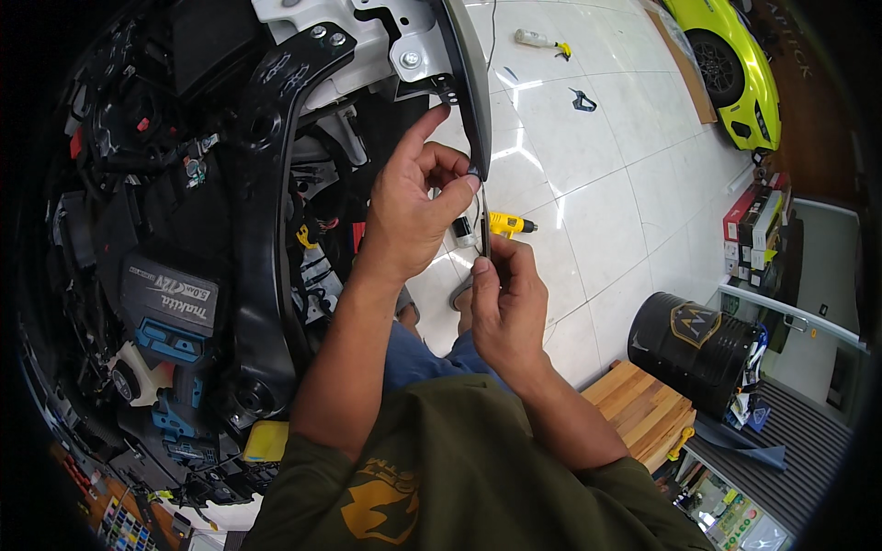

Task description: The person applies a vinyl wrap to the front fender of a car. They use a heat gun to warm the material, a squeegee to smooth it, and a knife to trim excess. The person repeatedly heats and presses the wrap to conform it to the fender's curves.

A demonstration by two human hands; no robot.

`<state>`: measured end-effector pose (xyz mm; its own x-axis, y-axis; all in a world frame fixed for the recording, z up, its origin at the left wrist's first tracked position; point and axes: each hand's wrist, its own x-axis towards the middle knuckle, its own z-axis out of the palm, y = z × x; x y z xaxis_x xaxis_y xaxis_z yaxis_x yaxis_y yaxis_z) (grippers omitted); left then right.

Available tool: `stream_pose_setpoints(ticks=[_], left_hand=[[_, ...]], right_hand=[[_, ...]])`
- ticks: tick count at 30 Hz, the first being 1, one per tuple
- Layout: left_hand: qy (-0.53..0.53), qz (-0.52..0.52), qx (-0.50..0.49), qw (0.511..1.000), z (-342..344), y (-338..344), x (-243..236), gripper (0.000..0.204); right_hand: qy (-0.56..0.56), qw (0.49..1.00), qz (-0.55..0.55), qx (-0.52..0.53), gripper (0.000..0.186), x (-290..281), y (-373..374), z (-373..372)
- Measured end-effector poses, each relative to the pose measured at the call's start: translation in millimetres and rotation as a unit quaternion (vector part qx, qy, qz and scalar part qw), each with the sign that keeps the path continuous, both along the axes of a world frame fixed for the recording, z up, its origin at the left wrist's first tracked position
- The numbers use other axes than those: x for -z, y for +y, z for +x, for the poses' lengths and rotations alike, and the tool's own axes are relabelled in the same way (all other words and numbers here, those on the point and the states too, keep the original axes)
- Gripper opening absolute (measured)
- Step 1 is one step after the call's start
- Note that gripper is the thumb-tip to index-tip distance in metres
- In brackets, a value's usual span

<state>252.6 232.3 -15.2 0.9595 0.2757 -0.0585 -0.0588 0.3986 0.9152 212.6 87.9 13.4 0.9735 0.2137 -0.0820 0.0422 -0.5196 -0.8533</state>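
Note:
A dark, curved car panel (pixel 471 101) comes down to a narrow tip in front of me. My left hand (pixel 413 207) pinches that tip between thumb and bent fingers, while its index finger stretches up against the panel's inner edge. Just below, my right hand (pixel 508 303) is closed on a slim knife-like tool (pixel 485 225), thumb along its side. The tool's thin end points up to the panel tip, close to my left thumb. Whether it touches the panel I cannot tell. Some small dark material at the pinch is mostly hidden by my fingers.
On my left is the open engine bay, with a black frame bar (pixel 266 184) and a blue-black cordless tool (pixel 179 386) lying there. A yellow heat gun (pixel 510 224) and a spray bottle (pixel 542 41) lie on the tiled floor. A black drum (pixel 675 331) and wooden-topped bench (pixel 638 413) stand right.

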Motion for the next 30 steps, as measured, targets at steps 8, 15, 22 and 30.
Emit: stream_pose_setpoints(ticks=[8,15,22,30], left_hand=[[-0.004,0.016,-0.009,1.000,-1,0,1,0.072],[0.012,0.055,-0.040,0.998,-8,-2,-7,0.081],[-0.022,0.106,-0.071,0.992,-8,-14,0,0.083],[0.001,0.102,-0.086,0.991,-7,-18,2,0.082]], right_hand=[[-0.045,0.999,0.001,-0.010,0.020,1,0,0],[-0.034,0.996,-0.076,-0.023,0.019,30,-26,-18],[0.105,0.994,0.007,0.009,0.020,24,-50,-30],[0.177,0.972,0.151,-0.008,0.024,18,-61,0]])
